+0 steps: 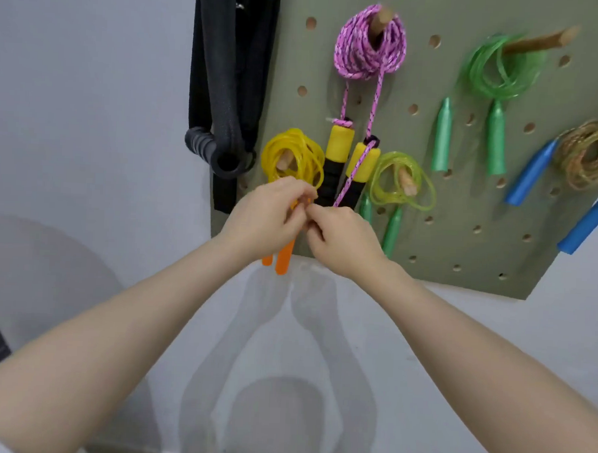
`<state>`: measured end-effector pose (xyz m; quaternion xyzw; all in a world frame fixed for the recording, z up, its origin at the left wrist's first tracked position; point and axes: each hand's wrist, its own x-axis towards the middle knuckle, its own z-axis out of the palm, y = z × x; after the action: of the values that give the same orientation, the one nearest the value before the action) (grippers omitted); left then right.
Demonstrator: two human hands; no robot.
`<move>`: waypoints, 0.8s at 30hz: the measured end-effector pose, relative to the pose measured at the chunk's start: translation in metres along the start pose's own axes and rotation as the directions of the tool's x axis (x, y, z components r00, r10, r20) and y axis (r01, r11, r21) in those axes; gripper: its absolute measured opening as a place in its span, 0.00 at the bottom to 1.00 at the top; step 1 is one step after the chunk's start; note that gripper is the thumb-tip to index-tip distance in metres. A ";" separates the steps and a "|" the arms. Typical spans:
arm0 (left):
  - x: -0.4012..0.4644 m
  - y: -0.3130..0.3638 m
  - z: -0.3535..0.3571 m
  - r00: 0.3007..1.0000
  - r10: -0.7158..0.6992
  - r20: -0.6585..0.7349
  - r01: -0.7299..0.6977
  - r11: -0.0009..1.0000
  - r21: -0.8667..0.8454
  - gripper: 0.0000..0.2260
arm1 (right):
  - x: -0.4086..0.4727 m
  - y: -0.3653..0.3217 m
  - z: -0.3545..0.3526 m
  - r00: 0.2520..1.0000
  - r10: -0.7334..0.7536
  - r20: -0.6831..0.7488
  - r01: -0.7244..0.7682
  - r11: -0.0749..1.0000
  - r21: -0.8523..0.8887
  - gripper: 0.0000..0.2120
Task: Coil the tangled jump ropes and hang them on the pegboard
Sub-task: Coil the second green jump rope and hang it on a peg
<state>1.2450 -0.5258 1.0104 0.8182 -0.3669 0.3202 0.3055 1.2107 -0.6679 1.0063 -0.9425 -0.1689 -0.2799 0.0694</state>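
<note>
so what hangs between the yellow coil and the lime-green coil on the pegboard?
Head view: the pink rope's two yellow-and-black handles hang side by side between the yellow coil and the lime-green coil.

Bare wall [90, 114] fills the left and bottom of the frame, open for passing; the pegboard [427, 238] at upper right is crowded with hanging coils, dangling handles and jutting wooden pegs [535, 43], black straps [228, 86] bordering its left edge

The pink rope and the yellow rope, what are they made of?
The pink rope looks like braided fabric cord, matte, with a woven speckled pattern. The yellow rope looks like shiny see-through plastic tubing, probably vinyl, since light glints off it.
</note>
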 end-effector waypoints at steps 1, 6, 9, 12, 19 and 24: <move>-0.013 -0.003 0.006 0.999 -0.041 0.031 0.041 0.999 0.026 0.15 | -0.005 0.001 0.009 0.999 -0.032 0.038 0.031 0.999 0.027 0.04; -0.107 -0.018 0.040 0.871 -0.475 0.125 0.465 0.880 0.101 0.12 | -0.040 0.001 0.067 0.925 -0.218 0.312 0.179 0.973 0.148 0.11; -0.183 -0.018 0.048 0.661 -0.718 0.219 0.705 0.694 0.146 0.12 | -0.053 -0.017 0.109 0.795 -0.328 0.511 0.238 0.943 0.234 0.13; -0.267 -0.004 0.039 0.419 -0.870 0.261 0.844 0.479 0.241 0.11 | -0.075 -0.057 0.152 0.600 -0.467 0.650 0.303 0.884 0.355 0.12; -0.448 0.091 -0.040 -0.149 -0.968 0.202 0.938 -0.074 0.338 0.13 | -0.167 -0.195 0.210 0.008 -0.710 0.704 0.549 0.592 0.590 0.11; -0.559 0.184 -0.096 -0.409 -0.912 -0.031 0.898 -0.408 0.163 0.13 | -0.237 -0.303 0.189 -0.289 -0.726 0.624 0.610 0.363 0.704 0.08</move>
<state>0.7763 -0.3292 0.6988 0.7863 0.4867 -0.1108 0.3642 1.0117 -0.4084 0.7290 -0.6220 -0.6841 0.3432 -0.1653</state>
